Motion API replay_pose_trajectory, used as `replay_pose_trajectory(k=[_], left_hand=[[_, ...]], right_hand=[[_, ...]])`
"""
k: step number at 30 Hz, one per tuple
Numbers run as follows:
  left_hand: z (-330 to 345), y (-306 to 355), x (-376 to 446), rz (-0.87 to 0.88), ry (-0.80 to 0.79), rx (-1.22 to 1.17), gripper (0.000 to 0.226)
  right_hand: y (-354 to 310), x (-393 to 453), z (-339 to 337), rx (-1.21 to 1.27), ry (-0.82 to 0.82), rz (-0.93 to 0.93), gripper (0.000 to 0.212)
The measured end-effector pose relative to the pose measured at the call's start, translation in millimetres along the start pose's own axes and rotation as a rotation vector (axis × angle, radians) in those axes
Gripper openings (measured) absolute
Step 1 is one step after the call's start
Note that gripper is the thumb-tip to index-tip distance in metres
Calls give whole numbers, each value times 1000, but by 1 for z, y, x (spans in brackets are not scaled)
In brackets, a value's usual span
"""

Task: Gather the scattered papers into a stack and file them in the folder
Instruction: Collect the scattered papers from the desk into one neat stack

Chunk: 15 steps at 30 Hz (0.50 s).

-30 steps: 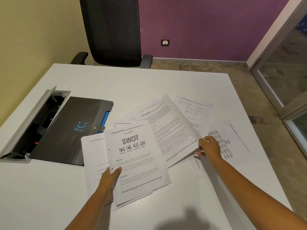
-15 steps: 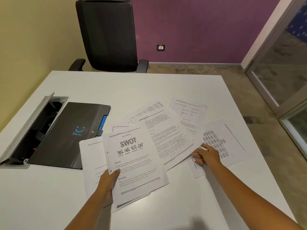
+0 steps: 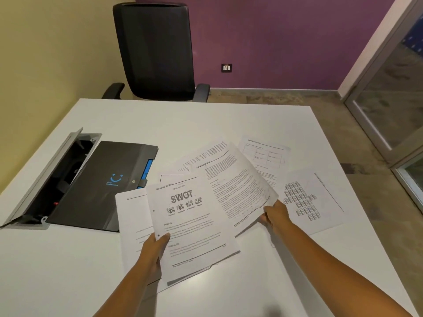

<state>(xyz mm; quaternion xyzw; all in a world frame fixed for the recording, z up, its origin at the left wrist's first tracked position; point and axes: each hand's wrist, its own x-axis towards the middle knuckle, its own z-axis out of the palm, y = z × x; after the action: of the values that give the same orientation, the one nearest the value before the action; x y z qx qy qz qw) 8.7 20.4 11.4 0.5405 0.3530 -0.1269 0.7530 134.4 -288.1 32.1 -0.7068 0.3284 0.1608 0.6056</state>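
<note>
My left hand (image 3: 153, 252) grips the lower left edge of a small stack topped by the SWOT page (image 3: 190, 227), held just above the white table (image 3: 229, 124). My right hand (image 3: 275, 216) pinches the near right corner of a dense text sheet (image 3: 238, 188), lifting it off the table. More sheets lie loose: a table-form page (image 3: 265, 156), a page of small icons (image 3: 313, 202), a page with barcode-like lines (image 3: 206, 154) and a plain sheet (image 3: 132, 216) under the stack. The dark folder (image 3: 103, 186) with a blue smile logo lies shut to the left.
An open cable box (image 3: 45, 179) with a raised grey lid is set into the table left of the folder. A black office chair (image 3: 155, 51) stands at the far edge. The table's right edge drops to a stone floor beside a glass door (image 3: 393, 99).
My right hand, flat on the papers half a second ago, has closed on the text sheet's corner and raised it. The left hand keeps its hold on the SWOT stack.
</note>
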Motion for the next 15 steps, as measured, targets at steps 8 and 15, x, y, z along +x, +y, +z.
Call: replay_pose_trajectory(k=[8,15], left_hand=[[3,-1,1,-36,-41,-63,36],[13,0,-4,-5,-62,-42,35]], right_hand=[[-21,-22,-41,327,62,-73,41],[25,-56,-27,330,-101,30,38]])
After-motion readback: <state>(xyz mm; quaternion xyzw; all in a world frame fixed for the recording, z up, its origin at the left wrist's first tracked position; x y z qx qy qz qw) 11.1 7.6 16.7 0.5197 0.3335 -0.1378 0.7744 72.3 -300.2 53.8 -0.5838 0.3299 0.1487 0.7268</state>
